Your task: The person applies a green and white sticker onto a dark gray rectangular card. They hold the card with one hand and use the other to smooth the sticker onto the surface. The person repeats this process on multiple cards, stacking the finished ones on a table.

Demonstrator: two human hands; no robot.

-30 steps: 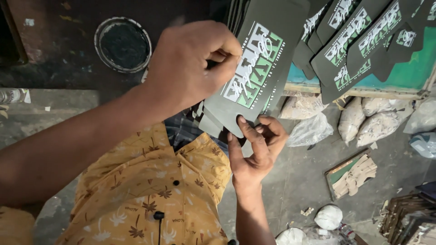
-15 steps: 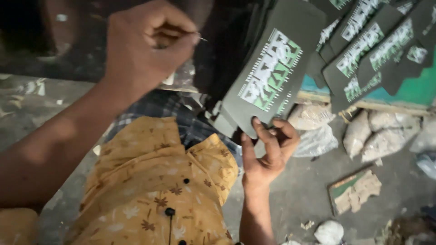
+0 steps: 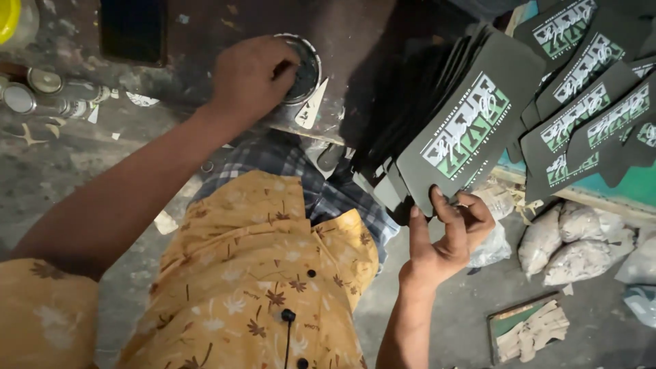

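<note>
Since half a second ago: left hand (image 3: pixel 254 76) lowered from mid-air onto the round tin (image 3: pixel 301 67) on the table (image 3: pixel 171 96); fingertips curled over its rim, contents hidden by the hand and hard to make out.
Right hand (image 3: pixel 447 236): closed on the lower corners of a fanned stack of dark printed cards (image 3: pixel 437 130), thumb in front, fingers behind; number of cards cannot be told, rear ones lost in shadow.
More dark printed cards (image 3: pixel 588 102): overlapping on a teal surface (image 3: pixel 635 188), upper right, cut off by the frame edge.
Small jars (image 3: pixel 31 89): left edge of table, blurred.
Pale lumpy bags (image 3: pixel 567 242): on the floor, below the teal surface.
</note>
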